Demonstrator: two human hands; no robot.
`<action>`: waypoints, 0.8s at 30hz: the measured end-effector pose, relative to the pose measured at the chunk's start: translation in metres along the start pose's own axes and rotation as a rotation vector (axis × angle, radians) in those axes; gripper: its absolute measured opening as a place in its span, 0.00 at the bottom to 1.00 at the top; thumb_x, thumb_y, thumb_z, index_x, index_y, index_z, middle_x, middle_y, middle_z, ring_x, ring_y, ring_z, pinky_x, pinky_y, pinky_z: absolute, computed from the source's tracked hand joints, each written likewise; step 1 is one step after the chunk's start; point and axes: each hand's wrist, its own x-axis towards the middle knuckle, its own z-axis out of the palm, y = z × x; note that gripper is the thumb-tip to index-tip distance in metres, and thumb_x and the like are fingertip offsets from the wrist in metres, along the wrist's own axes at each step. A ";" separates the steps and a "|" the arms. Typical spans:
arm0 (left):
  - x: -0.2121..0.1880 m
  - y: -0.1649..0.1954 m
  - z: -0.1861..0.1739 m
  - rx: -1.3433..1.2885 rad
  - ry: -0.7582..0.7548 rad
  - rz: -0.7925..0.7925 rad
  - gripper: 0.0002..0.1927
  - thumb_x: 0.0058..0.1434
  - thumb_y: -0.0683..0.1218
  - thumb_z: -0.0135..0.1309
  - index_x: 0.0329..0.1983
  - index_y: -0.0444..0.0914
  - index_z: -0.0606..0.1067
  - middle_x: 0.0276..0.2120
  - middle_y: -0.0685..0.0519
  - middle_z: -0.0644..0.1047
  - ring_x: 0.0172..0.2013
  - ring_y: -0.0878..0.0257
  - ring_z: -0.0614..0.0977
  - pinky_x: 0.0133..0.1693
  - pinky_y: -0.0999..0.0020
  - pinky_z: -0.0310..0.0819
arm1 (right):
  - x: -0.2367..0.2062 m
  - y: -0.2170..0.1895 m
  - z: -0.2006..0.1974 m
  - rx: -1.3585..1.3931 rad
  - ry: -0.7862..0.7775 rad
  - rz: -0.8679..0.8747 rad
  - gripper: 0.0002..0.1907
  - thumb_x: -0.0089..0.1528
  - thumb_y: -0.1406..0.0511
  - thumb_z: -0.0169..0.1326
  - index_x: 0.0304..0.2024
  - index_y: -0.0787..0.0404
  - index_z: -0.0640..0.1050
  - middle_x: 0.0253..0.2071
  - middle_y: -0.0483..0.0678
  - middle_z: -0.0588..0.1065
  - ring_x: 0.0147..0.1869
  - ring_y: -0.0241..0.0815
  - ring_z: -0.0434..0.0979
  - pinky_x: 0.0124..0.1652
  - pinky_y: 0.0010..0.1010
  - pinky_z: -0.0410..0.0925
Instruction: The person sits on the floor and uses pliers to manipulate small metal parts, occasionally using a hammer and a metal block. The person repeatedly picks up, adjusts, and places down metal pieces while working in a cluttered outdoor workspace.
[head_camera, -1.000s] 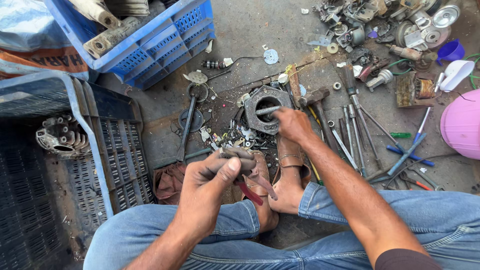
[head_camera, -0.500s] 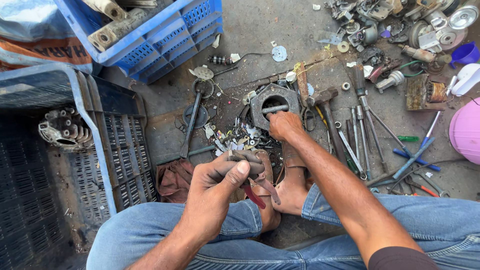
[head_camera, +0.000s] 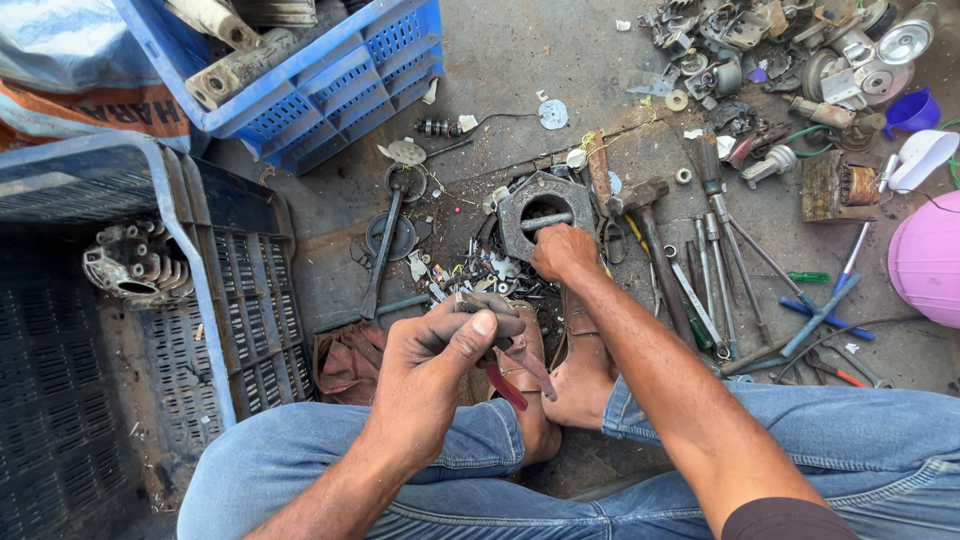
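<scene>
I sit on the ground with my knees apart. My left hand (head_camera: 440, 350) is closed around red-handled pliers (head_camera: 512, 378), held above my feet. My right hand (head_camera: 562, 250) reaches forward and grips a short metal rod at the opening of a grey metal housing (head_camera: 520, 205) with a round hole, which stands on the concrete floor. Small screws and metal scraps (head_camera: 480, 272) lie between the housing and my left hand.
A hammer (head_camera: 648, 225), screwdrivers and long tools (head_camera: 720, 270) lie right of the housing. A spanner (head_camera: 382, 250) lies to its left. Two blue crates (head_camera: 330, 85) and a dark crate (head_camera: 120, 330) stand at the left. Metal parts (head_camera: 790, 50) and a pink bowl (head_camera: 930, 260) sit at the right.
My right hand stays on the housing. My left hand with the pliers has shifted slightly. The view has tilted a little.
</scene>
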 end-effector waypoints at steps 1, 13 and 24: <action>0.000 0.000 0.000 0.002 -0.010 0.006 0.19 0.66 0.50 0.55 0.42 0.27 0.83 0.45 0.47 0.80 0.45 0.62 0.81 0.50 0.65 0.75 | 0.000 0.000 -0.001 0.022 -0.026 0.010 0.17 0.60 0.60 0.56 0.45 0.64 0.83 0.49 0.60 0.81 0.52 0.58 0.83 0.51 0.46 0.74; -0.001 0.002 0.004 -0.028 -0.019 0.031 0.18 0.67 0.47 0.55 0.40 0.25 0.82 0.44 0.47 0.80 0.45 0.61 0.81 0.50 0.64 0.76 | 0.003 -0.010 -0.015 0.164 -0.120 0.142 0.20 0.61 0.56 0.54 0.51 0.59 0.82 0.57 0.58 0.77 0.62 0.59 0.77 0.58 0.48 0.70; -0.003 0.008 0.003 0.007 0.000 0.033 0.17 0.67 0.47 0.54 0.40 0.26 0.83 0.43 0.47 0.81 0.43 0.62 0.81 0.48 0.65 0.76 | 0.003 0.029 -0.003 0.416 0.052 -0.094 0.24 0.57 0.70 0.50 0.55 0.50 0.81 0.54 0.53 0.80 0.55 0.50 0.82 0.60 0.41 0.71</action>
